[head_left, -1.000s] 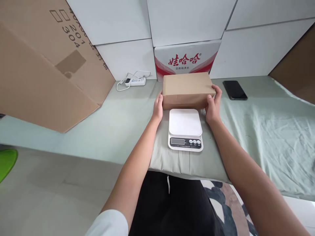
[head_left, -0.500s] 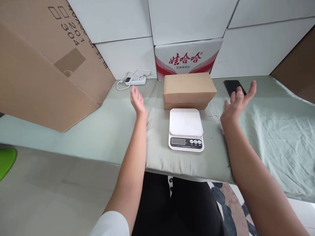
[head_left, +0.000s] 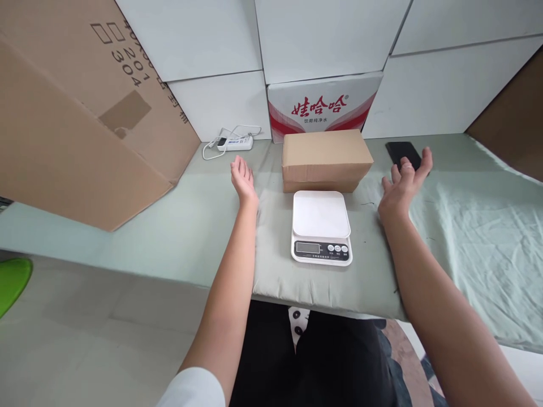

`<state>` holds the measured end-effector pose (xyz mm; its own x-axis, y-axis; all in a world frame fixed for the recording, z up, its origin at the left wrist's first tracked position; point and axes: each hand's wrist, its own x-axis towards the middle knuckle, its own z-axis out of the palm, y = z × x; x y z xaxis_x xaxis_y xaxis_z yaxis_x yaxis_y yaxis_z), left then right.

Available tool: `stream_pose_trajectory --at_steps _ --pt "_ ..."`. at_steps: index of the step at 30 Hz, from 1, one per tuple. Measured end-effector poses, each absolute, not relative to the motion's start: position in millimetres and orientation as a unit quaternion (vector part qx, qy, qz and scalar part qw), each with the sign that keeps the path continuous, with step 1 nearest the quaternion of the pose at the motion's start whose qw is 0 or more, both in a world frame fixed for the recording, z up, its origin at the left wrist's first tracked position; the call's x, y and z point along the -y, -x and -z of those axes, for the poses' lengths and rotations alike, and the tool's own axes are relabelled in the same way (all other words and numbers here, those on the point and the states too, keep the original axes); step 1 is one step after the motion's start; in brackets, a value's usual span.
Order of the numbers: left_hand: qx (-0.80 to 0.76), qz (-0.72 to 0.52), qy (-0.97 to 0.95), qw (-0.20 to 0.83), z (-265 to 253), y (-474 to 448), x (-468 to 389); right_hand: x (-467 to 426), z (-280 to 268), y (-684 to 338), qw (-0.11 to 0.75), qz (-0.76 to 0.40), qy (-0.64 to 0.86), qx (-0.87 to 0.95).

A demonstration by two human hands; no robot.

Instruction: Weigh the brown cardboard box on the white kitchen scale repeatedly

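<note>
A white kitchen scale [head_left: 321, 226] with a dark button panel lies on the green cloth, between my forearms. Right behind it stands a closed brown cardboard box [head_left: 326, 148]. My left hand [head_left: 244, 181] is raised to the left of the box, palm turned inward, fingers stretched out and holding nothing. To the right of the box is my right hand [head_left: 403, 189], also bare, with its fingers spread and slightly curled. A black phone [head_left: 403, 152] lies just beyond the right fingers, which partly cover it in view. The scale's display looks blank.
At the back left sits a white power strip [head_left: 235, 143] with a coiled cable. A red and white carton [head_left: 322, 104] leans by the white wall panels. One large cardboard box [head_left: 106, 130] fills the left side, another brown panel [head_left: 513, 113] the right. The green cloth [head_left: 169, 254] covers the surface.
Both hands have drawn slightly inward, the left to the right and the right a little to the left. The camera has tilted slightly, so the scene sits lower. The scale and box stay put.
</note>
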<state>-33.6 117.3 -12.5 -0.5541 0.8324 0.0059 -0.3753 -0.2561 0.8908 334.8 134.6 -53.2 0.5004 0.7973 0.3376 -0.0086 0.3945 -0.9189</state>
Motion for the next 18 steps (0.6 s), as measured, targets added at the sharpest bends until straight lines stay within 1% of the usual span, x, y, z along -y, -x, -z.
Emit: stream_pose_trajectory --at_steps 8,13,18 --pt "-0.448 -0.758 -0.237 0.410 10 29 -114 -117 32 -318 0.723 -0.307 0.488 0.380" --pt "-0.438 -0.757 -0.233 0.425 9 27 -113 -114 31 -315 0.722 -0.328 0.478 0.378" --pt "-0.434 -0.737 -0.244 0.457 11 20 -110 -118 38 -314 0.697 -0.349 0.475 0.407"
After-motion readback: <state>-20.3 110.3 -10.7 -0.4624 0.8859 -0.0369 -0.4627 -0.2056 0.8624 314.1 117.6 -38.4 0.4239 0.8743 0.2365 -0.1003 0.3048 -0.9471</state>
